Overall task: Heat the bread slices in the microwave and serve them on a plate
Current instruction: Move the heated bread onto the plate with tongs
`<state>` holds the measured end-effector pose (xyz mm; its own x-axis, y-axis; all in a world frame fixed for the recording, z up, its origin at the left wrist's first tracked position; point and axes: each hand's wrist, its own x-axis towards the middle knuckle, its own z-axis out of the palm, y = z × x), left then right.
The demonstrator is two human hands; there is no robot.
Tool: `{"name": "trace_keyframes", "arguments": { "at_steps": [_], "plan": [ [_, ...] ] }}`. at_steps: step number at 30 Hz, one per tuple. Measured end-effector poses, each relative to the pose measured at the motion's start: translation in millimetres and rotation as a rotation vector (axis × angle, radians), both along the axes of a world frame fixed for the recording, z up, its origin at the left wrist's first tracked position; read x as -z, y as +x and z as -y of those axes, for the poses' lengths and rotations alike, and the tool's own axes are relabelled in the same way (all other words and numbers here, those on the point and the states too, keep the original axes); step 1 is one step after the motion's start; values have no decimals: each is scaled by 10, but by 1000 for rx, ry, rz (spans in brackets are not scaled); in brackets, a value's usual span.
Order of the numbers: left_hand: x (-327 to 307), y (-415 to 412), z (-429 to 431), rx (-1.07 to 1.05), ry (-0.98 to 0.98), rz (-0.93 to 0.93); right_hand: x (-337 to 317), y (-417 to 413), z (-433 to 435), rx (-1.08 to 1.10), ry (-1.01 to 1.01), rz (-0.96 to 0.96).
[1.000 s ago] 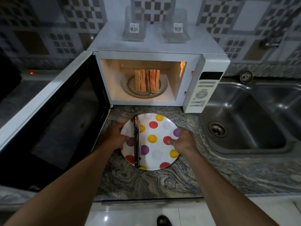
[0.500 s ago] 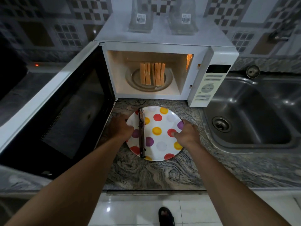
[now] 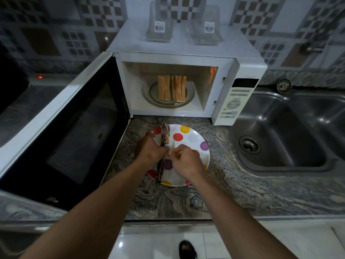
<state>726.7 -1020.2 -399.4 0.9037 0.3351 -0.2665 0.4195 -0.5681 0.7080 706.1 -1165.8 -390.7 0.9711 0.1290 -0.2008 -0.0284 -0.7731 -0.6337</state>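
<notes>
So I'm standing at the counter (image 3: 168, 200) w/ the microwave (image 3: 186, 58) door (image 3: 61, 131) hanging wide open on my left. The bread slices (image 3: 172, 88) are standing on edge in two little bunches on the glass turntable (image 3: 168, 93) inside, lit up by the oven light.

The polka dot plate (image 3: 194, 139) is sitting on the granite right in front of the microwave, nothing served on it. Tongs (image 3: 164, 146) are lying across the left part of the plate, tips pointing toward the microwave, handle end toward me.

Both my hands are meeting over the middle of the plate. My left hand (image 3: 149, 150) is curling against the tongs about halfway down, looks like it's closing on them, but tbh it's blurry and I can't tell how firm the grip is. My right hand (image 3: 186, 160) is right beside it, fingers pinching in toward the same spot. Can't tell if it's actually gripping anything or just touching.

The steel sink (image 3: 280, 139) is sitting off to the right of the plate, and two clear containers (image 3: 182, 25) w/ barcode stickers are sitting on top of the microwave.
</notes>
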Motion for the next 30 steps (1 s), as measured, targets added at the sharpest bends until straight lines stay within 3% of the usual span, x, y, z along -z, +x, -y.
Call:
{"name": "trace_keyframes", "arguments": {
  "at_steps": [3, 6, 11, 15, 25, 30],
  "plan": [
    [31, 89, -29, -23, -181, 79, -104, -74, -69, -36, 166, -158],
    [-134, 152, -13, -56, -236, 117, -191, -101, -46, -38, 294, -246],
    [-612, 118, 40, 87, -347, 158, -373, -84, 97, 52, 490, -265],
    [-991, 86, 49, 187, -380, 153, -547, -56, 187, 55, 530, -171],
    [-1793, 74, 175, 330, -353, 435, -1240, -94, 255, 34, 637, -7],
    [-1924, 33, 218, 372, -365, 473, -1468, -175, 276, 0, 519, 93]
  ]
}}
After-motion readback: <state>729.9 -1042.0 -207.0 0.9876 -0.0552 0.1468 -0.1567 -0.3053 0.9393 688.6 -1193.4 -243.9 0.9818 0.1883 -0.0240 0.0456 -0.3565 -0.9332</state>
